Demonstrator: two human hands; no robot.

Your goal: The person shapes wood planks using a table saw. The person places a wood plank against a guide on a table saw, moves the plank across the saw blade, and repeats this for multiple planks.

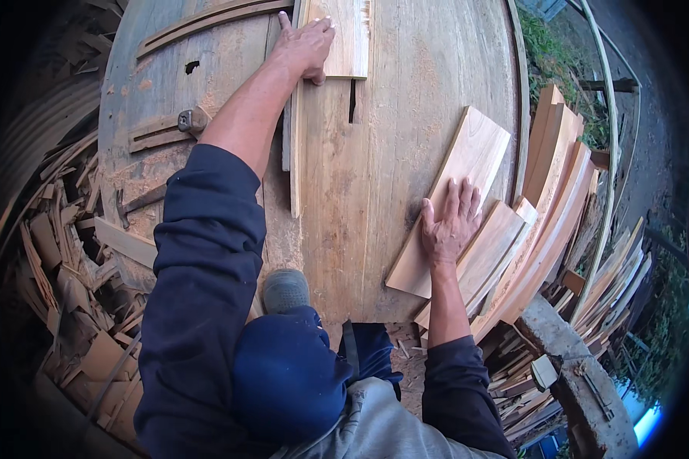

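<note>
Far up on the wooden worktable (406, 69), my left hand (305, 47) presses on a pale board (348, 50) with its fingers apart. The hand also lies over the long wooden strip (296, 153) along that board's left side. A narrow dark slot (352, 103) in the tabletop runs out from under the board's near end. On the right, my right hand (450, 229) rests flat, fingers stretched, on a loose plank (463, 164) that lies at a slant near the table's edge. Neither hand is wrapped around anything.
More cut boards (540, 206) are stacked along the right edge. A metal-headed tool (193, 120) and a dark hammer-like tool (142, 200) lie at left, near grooved strips (214, 27). My shoe (285, 291) is at the near edge. Wood scraps (76, 283) heap at left.
</note>
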